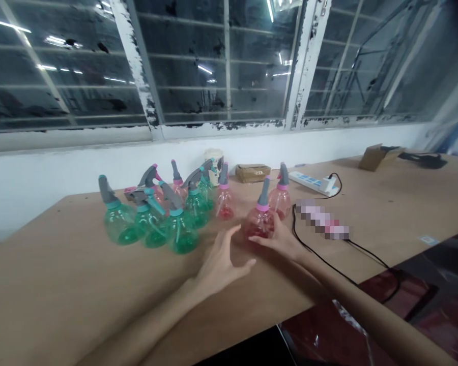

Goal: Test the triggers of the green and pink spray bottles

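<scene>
My right hand grips the lower right side of a pink spray bottle with a grey trigger head and pink collar. To the left of that bottle, my left hand is open, thumb and fingers apart, with nothing between them. Another pink spray bottle stands just behind the held one, and a third pink bottle is upright further left. Several green spray bottles with grey heads and teal collars cluster on the table's left side, partly hiding other pink ones behind them.
A brown cardboard box and a cup stand by the wall. On the right are a white power strip, a blurred-out object with a black cable, and an open carton. The wooden table ends at the front right.
</scene>
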Demonstrator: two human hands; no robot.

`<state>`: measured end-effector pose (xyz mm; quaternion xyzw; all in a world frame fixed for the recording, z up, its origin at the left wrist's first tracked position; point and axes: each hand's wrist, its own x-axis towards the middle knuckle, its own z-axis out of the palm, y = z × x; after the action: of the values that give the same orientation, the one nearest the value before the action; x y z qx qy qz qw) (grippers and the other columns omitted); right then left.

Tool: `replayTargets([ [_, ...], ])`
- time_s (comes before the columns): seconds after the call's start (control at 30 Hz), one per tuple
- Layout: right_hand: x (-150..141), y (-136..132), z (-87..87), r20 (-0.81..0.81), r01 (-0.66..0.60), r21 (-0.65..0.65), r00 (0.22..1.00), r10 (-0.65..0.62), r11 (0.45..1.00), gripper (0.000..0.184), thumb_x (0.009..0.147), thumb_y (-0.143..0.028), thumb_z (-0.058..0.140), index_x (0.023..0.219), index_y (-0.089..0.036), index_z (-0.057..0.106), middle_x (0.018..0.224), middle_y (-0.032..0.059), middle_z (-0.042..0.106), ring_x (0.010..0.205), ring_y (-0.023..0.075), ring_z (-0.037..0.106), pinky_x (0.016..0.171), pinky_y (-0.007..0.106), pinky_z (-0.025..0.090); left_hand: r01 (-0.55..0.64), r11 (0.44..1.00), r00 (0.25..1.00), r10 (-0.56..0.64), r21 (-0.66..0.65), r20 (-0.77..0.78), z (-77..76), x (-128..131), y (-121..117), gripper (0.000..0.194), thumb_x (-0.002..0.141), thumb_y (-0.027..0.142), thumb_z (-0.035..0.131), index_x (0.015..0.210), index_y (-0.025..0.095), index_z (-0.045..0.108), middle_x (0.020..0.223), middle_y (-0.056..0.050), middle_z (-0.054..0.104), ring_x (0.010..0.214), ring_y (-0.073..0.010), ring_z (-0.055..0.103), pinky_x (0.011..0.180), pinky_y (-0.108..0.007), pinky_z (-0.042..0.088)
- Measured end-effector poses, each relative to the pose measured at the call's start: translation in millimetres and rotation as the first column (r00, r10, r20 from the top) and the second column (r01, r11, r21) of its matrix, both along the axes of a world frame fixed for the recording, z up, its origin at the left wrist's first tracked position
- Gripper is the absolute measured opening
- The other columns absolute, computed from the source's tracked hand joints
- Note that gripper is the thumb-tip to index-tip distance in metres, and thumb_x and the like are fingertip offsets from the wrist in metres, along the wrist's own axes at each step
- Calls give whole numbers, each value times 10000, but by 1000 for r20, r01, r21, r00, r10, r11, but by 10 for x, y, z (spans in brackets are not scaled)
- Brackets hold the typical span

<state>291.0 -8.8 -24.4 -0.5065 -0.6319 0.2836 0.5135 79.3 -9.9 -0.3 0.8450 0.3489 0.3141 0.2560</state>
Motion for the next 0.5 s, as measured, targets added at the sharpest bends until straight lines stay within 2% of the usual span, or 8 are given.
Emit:
replayTargets([
  [0.1, 112, 161, -40, 67, 120, -22, 991, -118, 993, 848, 594, -460, 759, 1275, -191, 331, 1202, 125, 569, 1136, 304, 535, 991, 501, 399, -43, 999, 996, 44, 11, -72, -78, -215, -149, 595, 754, 293, 612, 1285, 253, 348, 1308, -90, 441, 1186, -268, 469, 987, -463, 396],
  [0.17, 115, 272, -49, 90, 137, -7, 987, -136, 991, 865, 602, -481, 746, 1291, -186, 312, 1223, 125, 556, 1150, 292, 526, 1009, 480, 387, -101, 995, 990, 101, 6, -99, -84, -378, -201, 522, 773, 270, 579, 1255, 251, 379, 1263, -84, 474, 1143, -262, 506, 952, -447, 429],
  [0.33, 14, 550, -46, 75, 146, 82, 986, -152, 986, 853, 629, -511, 714, 1299, -169, 312, 1257, 140, 529, 1159, 283, 515, 1016, 455, 379, -255, 966, 960, 247, -43, -128, -51, -787, -173, 338, 823, 288, 511, 1153, 248, 447, 1179, -63, 529, 1042, -236, 571, 891, -422, 466],
  [0.5, -77, 697, -22, 167, 252, 115, 949, -269, 961, 811, 648, -541, 682, 1277, -140, 366, 1198, 161, 570, 1110, 310, 539, 959, 479, 406, -343, 927, 939, 337, -154, -64, -14, -1073, -168, 228, 848, 345, 481, 1057, 254, 484, 1098, -47, 587, 918, -218, 625, 851, -419, 487],
])
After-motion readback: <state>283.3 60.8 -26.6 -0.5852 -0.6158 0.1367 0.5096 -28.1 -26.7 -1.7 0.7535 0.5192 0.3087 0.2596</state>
